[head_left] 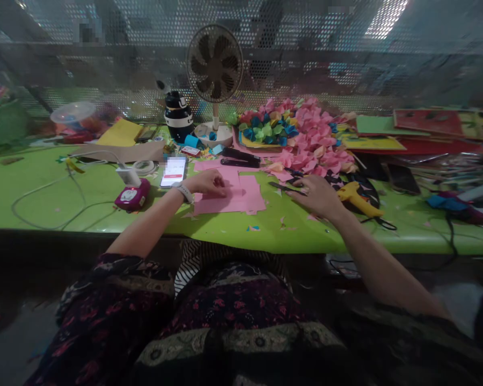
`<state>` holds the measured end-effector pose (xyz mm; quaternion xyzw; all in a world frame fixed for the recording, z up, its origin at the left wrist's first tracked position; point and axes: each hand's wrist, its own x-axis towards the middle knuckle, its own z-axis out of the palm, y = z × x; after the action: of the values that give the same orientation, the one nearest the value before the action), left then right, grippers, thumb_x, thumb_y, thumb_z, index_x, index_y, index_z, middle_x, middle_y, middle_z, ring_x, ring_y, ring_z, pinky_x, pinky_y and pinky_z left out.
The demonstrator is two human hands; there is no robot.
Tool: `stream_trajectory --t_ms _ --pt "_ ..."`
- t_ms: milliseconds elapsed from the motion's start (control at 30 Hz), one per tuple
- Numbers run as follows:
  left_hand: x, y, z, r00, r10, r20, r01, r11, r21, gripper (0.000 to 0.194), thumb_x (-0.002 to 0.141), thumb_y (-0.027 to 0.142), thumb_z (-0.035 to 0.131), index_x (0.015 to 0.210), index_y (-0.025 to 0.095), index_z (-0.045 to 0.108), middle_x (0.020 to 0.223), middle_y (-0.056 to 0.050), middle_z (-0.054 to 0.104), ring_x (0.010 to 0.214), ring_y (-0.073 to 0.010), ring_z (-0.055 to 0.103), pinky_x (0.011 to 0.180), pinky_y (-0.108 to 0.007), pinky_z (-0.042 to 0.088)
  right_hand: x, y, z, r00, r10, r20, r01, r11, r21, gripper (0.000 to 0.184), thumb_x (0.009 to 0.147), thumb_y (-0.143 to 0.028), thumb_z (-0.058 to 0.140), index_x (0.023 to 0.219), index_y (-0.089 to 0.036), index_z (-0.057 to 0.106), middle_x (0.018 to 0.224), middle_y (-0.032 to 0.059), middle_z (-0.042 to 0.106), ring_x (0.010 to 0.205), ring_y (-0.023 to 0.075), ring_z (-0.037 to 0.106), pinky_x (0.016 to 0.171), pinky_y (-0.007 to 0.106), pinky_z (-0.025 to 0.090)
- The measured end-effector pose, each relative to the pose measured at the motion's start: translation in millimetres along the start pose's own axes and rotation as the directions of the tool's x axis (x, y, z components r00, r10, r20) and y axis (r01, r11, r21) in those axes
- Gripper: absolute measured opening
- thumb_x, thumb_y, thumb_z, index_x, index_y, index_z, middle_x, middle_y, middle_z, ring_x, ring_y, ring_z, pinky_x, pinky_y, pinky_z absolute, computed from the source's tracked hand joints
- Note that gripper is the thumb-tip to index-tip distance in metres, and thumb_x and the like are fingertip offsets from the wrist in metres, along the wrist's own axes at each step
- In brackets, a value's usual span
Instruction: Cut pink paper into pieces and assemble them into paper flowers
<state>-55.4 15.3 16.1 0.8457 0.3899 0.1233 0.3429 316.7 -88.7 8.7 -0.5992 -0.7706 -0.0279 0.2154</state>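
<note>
Several sheets of pink paper (251, 194) lie overlapped on the green table in front of me. My left hand (208, 183) is over these sheets with its fingers curled inward; what the fingertips hold, if anything, is hidden. To the right, my right hand (317, 196) is closed around a dark pair of scissors (280, 186), whose blades point left toward the paper. Beyond the sheets rests a black stapler (240, 158). Small paper scraps (253, 228) are scattered near the table's front edge.
A heap of pink paper flowers (312, 128) lies behind, beside a fan (215, 64) and a black bottle (178, 118). At left are a lit phone (173, 172) and a purple power socket (132, 195) with cables. A yellow glue gun (360, 201) lies right of my right hand.
</note>
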Motion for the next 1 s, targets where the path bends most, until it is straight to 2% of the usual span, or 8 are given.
stream_trajectory --t_ms 200,333,400,467,600,733,900,1000 --pt "0 -11 10.6 0.994 0.082 -0.067 -0.094 0.977 -0.194 0.037 0.059 0.033 0.087 0.087 0.02 0.067 0.084 -0.004 0.068 0.076 -0.0186 0.06 0.073 -0.033 0.047 84 -71 34 0.977 0.052 0.205 -0.118 0.939 0.322 0.026 0.082 -0.041 0.074 0.092 -0.018 0.068 0.098 0.0127 0.074 0.086 0.0253 0.067 0.077 0.039 0.053" --pt "-1 -15 16.2 0.989 0.112 -0.092 -0.129 0.968 -0.217 0.043 0.06 0.025 0.081 0.101 0.02 0.067 0.094 -0.005 0.07 0.084 -0.02 0.063 0.077 -0.033 0.05 122 -102 65 0.92 0.183 0.346 -0.369 0.699 0.613 0.028 0.074 -0.028 0.082 0.085 -0.021 0.057 0.08 0.0061 0.069 0.068 0.0181 0.063 0.064 0.033 0.053" --pt "-2 -14 17.7 0.988 0.124 -0.096 -0.143 0.965 -0.219 0.047 0.06 0.025 0.08 0.106 0.02 0.067 0.1 -0.006 0.07 0.088 -0.0212 0.064 0.079 -0.033 0.05 129 -112 74 0.902 0.193 0.385 -0.421 0.588 0.691 0.029 0.072 -0.02 0.08 0.085 -0.022 0.054 0.067 0.0004 0.062 0.061 0.0163 0.059 0.059 0.03 0.05" --pt "-2 -12 18.1 0.986 0.13 -0.106 -0.149 0.968 -0.204 0.049 0.06 0.025 0.079 0.107 0.02 0.068 0.1 -0.006 0.07 0.088 -0.0212 0.064 0.078 -0.032 0.05 132 -119 78 0.91 0.173 0.377 -0.404 0.573 0.713 0.029 0.069 -0.016 0.079 0.08 -0.022 0.053 0.06 -0.003 0.057 0.059 0.0156 0.056 0.057 0.029 0.046" --pt "-4 -13 11.7 0.99 0.11 -0.091 -0.129 0.964 -0.234 0.049 0.062 0.025 0.077 0.11 0.018 0.069 0.087 -0.002 0.068 0.076 -0.018 0.061 0.07 -0.029 0.047 130 -114 76 0.952 0.085 0.296 -0.267 0.705 0.657 0.024 0.066 -0.024 0.077 0.061 -0.019 0.054 0.059 -0.0031 0.054 0.061 0.0146 0.052 0.06 0.028 0.04" --pt "-7 -29 -4.3 0.993 0.063 -0.097 -0.087 0.957 -0.276 0.049 0.063 0.03 0.081 0.108 0.015 0.069 0.083 -0.002 0.068 0.073 -0.0165 0.06 0.068 -0.028 0.044 125 -83 60 0.984 0.151 0.099 -0.18 0.766 0.617 0.017 0.07 -0.031 0.07 0.065 -0.019 0.058 0.064 -0.001 0.059 0.067 0.0166 0.055 0.063 0.028 0.042" --pt "-12 -29 -16.2 0.976 -0.034 -0.213 0.018 0.997 -0.079 0.047 0.061 0.038 0.087 0.101 0.017 0.074 0.091 -0.008 0.071 0.084 -0.0235 0.064 0.076 -0.035 0.049 117 -49 35 0.959 0.284 0.005 -0.192 0.636 0.747 0.025 0.066 -0.038 0.074 0.079 -0.019 0.063 0.079 0.0036 0.07 0.075 0.0203 0.063 0.072 0.035 0.052" --pt "-14 -4 -10.2 0.888 0.035 -0.459 -0.069 0.996 -0.058 0.046 0.068 0.051 0.085 0.099 0.018 0.075 0.12 -0.013 0.069 0.119 -0.0321 0.059 0.102 -0.043 0.045 109 -53 28 0.959 0.284 0.015 -0.174 0.544 0.821 0.034 0.062 -0.044 0.08 0.08 -0.02 0.064 0.081 0.0046 0.071 0.078 0.0223 0.065 0.073 0.038 0.055"
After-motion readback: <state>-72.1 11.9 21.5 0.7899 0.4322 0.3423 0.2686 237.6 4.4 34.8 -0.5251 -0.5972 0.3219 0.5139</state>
